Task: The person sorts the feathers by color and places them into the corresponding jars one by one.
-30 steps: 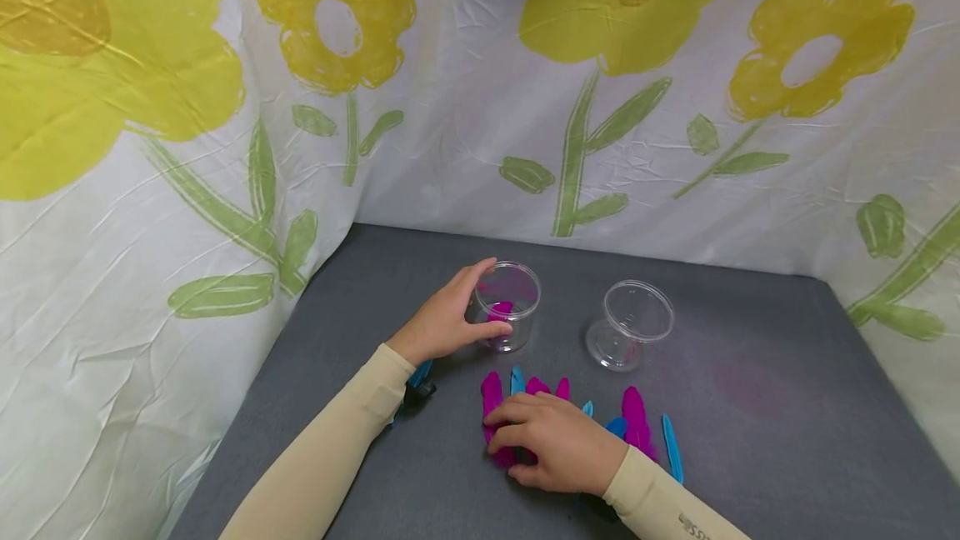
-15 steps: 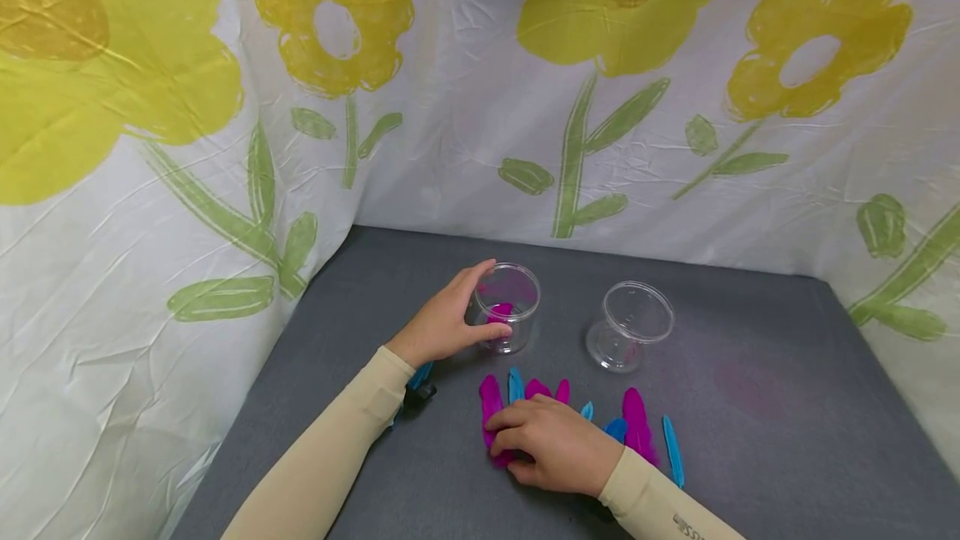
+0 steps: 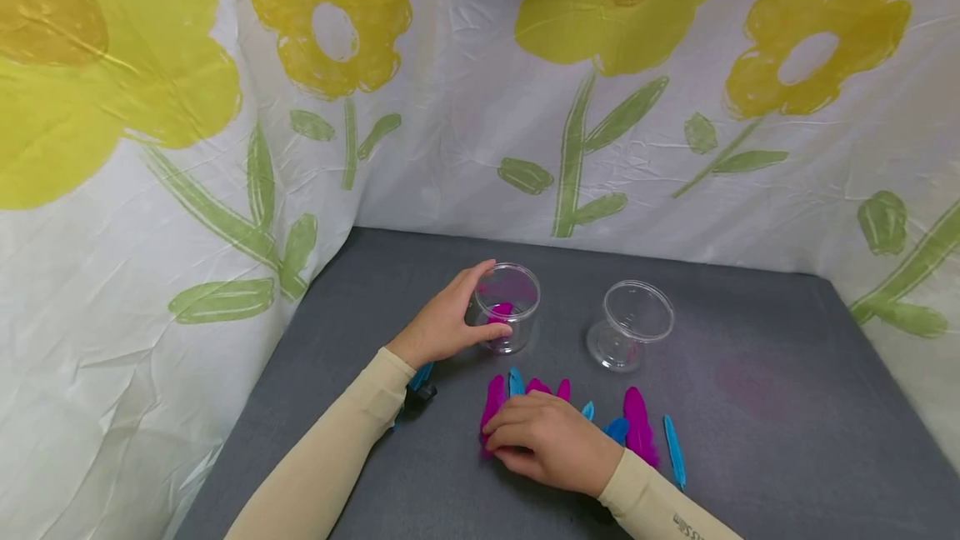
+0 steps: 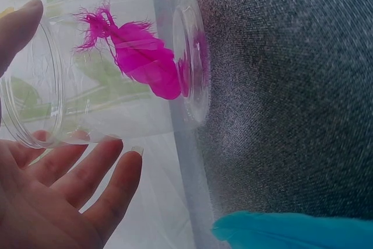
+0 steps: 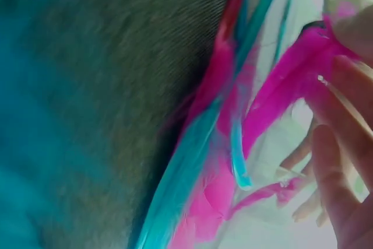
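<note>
My left hand [image 3: 448, 319] holds a clear cup [image 3: 517, 325] by its side, thumb on the near side and fingers on the far side. The cup stands upright on the table. In the left wrist view a magenta feather [image 4: 145, 56] leans inside it. My right hand [image 3: 555, 444] pinches another magenta feather [image 3: 494, 398] at the left end of a row of feathers. The right wrist view shows that feather [image 5: 291, 80] between thumb and fingers, raised off the table at this end. Blue feathers [image 5: 186, 173] and pink ones lie close by, partly hidden under the hand in the head view.
A second clear cup [image 3: 639, 312], wide-rimmed with a narrower base, stands right of the first. Right of my right hand lie a magenta feather [image 3: 640, 432] and a thin blue feather [image 3: 674, 450]. A small black object [image 3: 422, 394] and blue feathers are beside my left wrist.
The leftmost magenta feather has shifted and tilted as the fingers of my right hand drew together on it. My left hand and both cups have stayed in place.
</note>
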Motion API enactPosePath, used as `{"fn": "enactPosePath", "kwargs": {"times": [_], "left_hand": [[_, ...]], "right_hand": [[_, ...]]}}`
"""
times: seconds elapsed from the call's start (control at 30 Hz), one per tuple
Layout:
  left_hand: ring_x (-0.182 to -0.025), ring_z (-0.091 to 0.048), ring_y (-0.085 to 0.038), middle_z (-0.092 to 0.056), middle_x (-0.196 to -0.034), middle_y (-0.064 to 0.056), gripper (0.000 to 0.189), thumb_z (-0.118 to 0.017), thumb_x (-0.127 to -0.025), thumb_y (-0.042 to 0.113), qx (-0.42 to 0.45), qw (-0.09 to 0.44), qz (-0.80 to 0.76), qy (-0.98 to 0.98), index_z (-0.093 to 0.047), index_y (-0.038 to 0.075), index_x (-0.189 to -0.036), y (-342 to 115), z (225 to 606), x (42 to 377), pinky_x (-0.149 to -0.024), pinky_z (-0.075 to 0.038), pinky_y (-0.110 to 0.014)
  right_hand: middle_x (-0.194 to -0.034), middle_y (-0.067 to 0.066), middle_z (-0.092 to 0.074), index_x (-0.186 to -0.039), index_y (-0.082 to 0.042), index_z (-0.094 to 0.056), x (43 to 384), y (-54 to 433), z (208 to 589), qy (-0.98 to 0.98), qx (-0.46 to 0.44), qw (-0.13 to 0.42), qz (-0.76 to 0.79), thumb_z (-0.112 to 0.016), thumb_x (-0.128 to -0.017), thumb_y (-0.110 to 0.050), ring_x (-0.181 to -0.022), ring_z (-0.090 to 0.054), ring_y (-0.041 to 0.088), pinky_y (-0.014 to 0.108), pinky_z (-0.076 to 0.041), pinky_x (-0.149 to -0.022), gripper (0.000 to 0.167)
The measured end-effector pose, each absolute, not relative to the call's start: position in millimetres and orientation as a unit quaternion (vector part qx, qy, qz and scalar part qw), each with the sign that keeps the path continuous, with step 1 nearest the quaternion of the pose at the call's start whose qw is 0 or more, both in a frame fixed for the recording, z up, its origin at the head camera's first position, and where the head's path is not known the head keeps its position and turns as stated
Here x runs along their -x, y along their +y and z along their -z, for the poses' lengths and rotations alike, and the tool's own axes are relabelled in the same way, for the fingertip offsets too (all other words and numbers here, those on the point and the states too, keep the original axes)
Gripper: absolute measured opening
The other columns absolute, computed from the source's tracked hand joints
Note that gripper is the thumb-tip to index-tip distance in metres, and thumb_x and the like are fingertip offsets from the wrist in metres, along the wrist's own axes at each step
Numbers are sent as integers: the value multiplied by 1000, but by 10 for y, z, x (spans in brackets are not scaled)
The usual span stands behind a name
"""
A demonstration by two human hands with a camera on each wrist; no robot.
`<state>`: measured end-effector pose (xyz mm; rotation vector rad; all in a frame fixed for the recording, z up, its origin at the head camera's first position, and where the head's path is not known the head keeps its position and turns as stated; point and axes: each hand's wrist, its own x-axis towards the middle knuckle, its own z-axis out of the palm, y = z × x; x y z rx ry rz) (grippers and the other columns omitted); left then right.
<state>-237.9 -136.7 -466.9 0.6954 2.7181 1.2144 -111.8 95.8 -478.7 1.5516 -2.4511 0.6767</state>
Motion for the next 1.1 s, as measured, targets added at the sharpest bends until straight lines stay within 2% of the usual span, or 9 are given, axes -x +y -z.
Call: {"fn": "enactPosePath", "kwargs": {"times": [0.23, 0.53, 0.83, 1.1], "left_hand": [[-152, -50, -23, -42, -169, 5, 109, -82, -87, 68, -227, 45, -400, 887, -21, 37, -172, -1380, 4745, 2371, -122, -47, -55], [-153, -49, -24, -44, -168, 3, 109, -82, -88, 67, -229, 37, -398, 888, -22, 34, -172, -1371, 4701, 2378, -123, -46, -56], [-150, -51, -25, -44, -168, 3, 109, -83, -88, 64, -228, 33, -400, 887, -22, 34, -172, -1376, 4695, 2370, -122, -48, -56], [-149, -52, -26, -45, -167, 3, 109, -84, -87, 63, -235, 30, -402, 884, -23, 32, -172, -1350, 4675, 2388, -121, -48, -56]], "right_hand": [[-115, -8, -81, -110, -18, -83, 1163, 1001, 4807, -794, -494, 74, -346, -85, -93, -9, -111, -73, 6, 28, -60, -100, 20], [-118, -7, -80, -114, -16, -83, 1182, 1031, 4749, -794, -467, 48, -386, -81, -98, -10, -113, -73, 7, 27, -61, -100, 18], [-113, -3, -82, -114, -16, -82, 1216, 1042, 4522, -761, -458, 80, -453, -81, -94, -1, -104, -76, 12, 27, -64, -91, 25], [-115, 3, -83, -117, -16, -81, 1286, 1116, 4254, -751, -423, 89, -500, -79, -95, 1, -106, -78, 15, 31, -65, -86, 28]]}}
